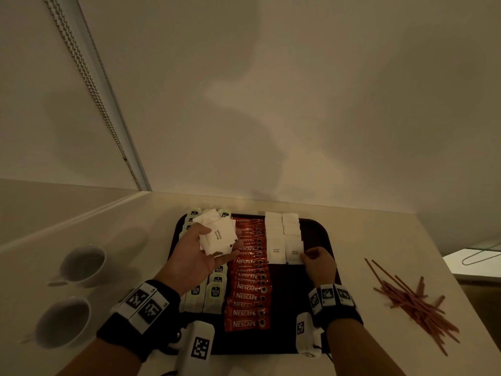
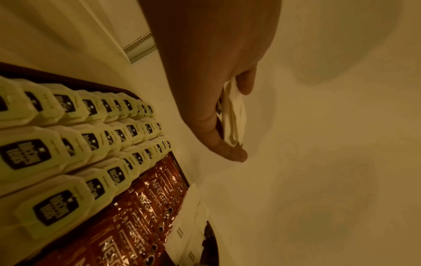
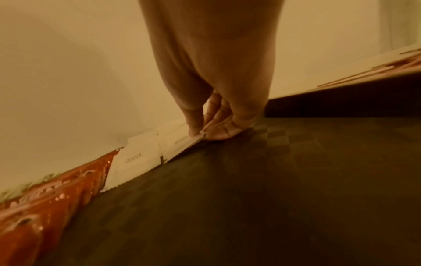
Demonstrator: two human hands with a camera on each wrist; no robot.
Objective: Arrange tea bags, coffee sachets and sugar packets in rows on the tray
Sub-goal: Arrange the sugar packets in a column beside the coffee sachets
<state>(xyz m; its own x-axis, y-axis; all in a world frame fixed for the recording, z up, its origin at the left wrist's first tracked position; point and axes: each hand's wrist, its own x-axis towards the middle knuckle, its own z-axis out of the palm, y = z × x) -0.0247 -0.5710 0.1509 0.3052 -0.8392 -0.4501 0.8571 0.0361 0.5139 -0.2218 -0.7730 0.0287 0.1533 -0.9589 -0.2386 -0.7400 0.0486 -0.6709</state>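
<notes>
A dark tray (image 1: 320, 234) lies on the white counter. Pale green tea bags (image 1: 214, 293) fill its left rows, red coffee sachets (image 1: 250, 280) the middle row, and white sugar packets (image 1: 282, 234) form two rows at the right. My left hand (image 1: 200, 256) hovers palm-up over the tea bags and grips a stack of white sugar packets (image 1: 218, 236), also seen edge-on (image 2: 234, 115). My right hand (image 1: 315, 257) pinches the near right corner of the front sugar packet (image 3: 180, 142) of the right row, which lies flat on the tray.
Two white cups (image 1: 82, 263) (image 1: 63, 322) stand on saucers left of the tray. A loose heap of reddish stirrer sticks (image 1: 414, 299) lies on the counter to the right. The wall stands just behind the tray. The tray's near right part (image 3: 273, 198) is bare.
</notes>
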